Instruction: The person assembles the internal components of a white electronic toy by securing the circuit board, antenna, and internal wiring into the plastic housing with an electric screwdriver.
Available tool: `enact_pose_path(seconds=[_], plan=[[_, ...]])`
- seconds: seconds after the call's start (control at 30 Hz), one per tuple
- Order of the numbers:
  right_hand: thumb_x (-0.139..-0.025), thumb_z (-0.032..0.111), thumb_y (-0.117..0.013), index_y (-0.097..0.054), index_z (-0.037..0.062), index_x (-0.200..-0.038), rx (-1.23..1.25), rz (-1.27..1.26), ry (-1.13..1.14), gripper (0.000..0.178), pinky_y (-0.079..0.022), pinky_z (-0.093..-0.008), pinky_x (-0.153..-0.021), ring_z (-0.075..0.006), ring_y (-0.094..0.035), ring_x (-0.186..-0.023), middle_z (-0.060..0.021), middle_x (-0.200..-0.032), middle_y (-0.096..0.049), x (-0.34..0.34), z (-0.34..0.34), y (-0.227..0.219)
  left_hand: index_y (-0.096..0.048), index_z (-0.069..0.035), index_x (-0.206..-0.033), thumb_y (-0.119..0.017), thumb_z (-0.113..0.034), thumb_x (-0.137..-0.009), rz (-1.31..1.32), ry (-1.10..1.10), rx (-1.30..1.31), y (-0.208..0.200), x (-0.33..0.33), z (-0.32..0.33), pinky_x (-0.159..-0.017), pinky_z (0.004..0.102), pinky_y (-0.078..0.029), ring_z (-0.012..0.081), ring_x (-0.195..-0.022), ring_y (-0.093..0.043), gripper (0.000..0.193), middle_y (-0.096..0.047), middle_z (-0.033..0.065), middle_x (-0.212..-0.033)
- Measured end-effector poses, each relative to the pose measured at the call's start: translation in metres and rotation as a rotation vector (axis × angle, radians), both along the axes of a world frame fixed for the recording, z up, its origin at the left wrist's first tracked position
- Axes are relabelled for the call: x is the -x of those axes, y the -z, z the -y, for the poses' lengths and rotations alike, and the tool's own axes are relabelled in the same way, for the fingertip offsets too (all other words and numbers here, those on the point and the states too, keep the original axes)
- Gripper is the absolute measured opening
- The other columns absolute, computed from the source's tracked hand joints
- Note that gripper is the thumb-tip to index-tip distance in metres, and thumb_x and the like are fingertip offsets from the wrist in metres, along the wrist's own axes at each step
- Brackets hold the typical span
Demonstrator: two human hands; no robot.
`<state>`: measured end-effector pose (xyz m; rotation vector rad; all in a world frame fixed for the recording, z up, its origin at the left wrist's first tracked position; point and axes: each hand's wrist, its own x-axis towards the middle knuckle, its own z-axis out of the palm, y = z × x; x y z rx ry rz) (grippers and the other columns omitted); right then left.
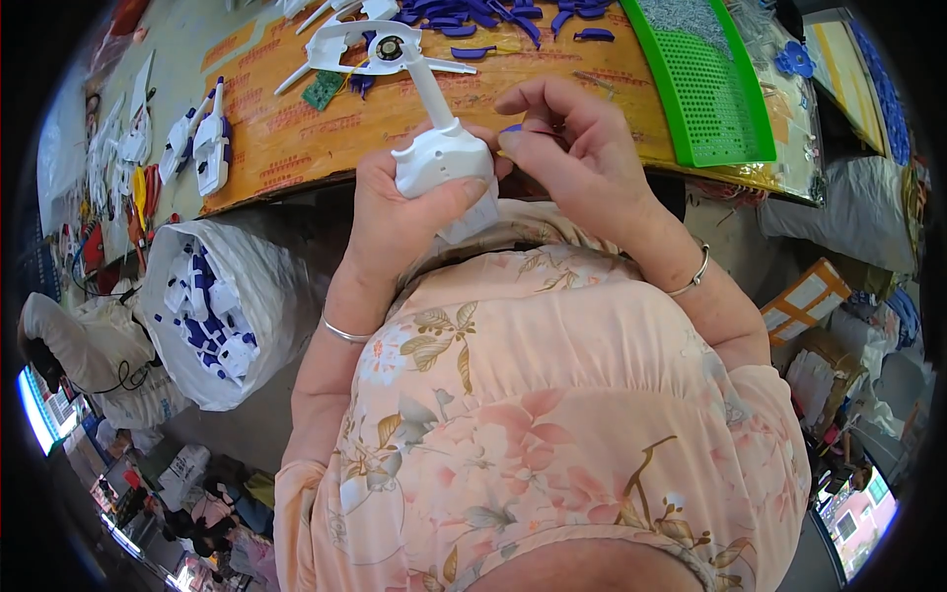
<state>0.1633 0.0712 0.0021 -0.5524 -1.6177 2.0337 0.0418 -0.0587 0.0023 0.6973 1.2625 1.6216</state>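
Seen from above, a person in a peach floral top (552,395) sits at a table (286,148), both hands raised at its near edge. The left hand (390,202) grips a white plastic part (434,163), a rounded body with a long tube pointing toward the table's far side. The left thumb lies across the front of the body; the other fingers are mostly hidden behind it, so their spread cannot be told. The part is held up at the middle of the table's near edge. Just to its right, the right hand (592,148) pinches a small purple piece (515,129) between thumb and curled fingers, nearly closed together.

On the table, beyond the hands, lies a white frame (335,44) with a round dark disc (390,47), a green circuit board (323,90) near it. Purple pieces (469,18) are scattered along the table's far side. A green tray (695,128) with holes sits toward the table's right end. White-and-purple units (211,153) lie toward its left end. Below the table's left side, a white sack (281,296) stands open, holding white and purple parts (235,355).
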Motion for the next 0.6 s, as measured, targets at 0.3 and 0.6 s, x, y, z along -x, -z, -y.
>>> enact_pose_path(seconds=[0.3,0.6], plan=[[-0.079,0.001,-0.064,-0.060,0.0005,-0.082,-0.806,-0.043,-0.019,0.005,-0.045,-0.0259,-0.052,-0.0122,-0.059,-0.059,-0.0070,-0.067,-0.056,-0.004,-0.009,0.001,-0.058,0.006,-0.110,-0.064,-0.003,-0.073,0.367,0.072,-0.057,0.007,0.008,-0.001,-0.078,0.0352,-0.055,0.0224,-0.084,-0.067,0.038,-0.066,0.0156,-0.093],[-0.085,0.003,-0.059,-0.059,-0.0001,-0.080,-0.434,-0.020,-0.068,0.006,-0.044,-0.0247,-0.053,-0.0070,-0.056,-0.063,-0.0004,-0.071,-0.060,-0.005,-0.006,-0.007,-0.049,0.007,-0.118,-0.051,-0.023,-0.084,0.511,-0.031,-0.083,0.008,0.009,-0.007,-0.092,0.0405,-0.047,0.0295,-0.101,-0.060,0.046,-0.060,0.0200,-0.107]])
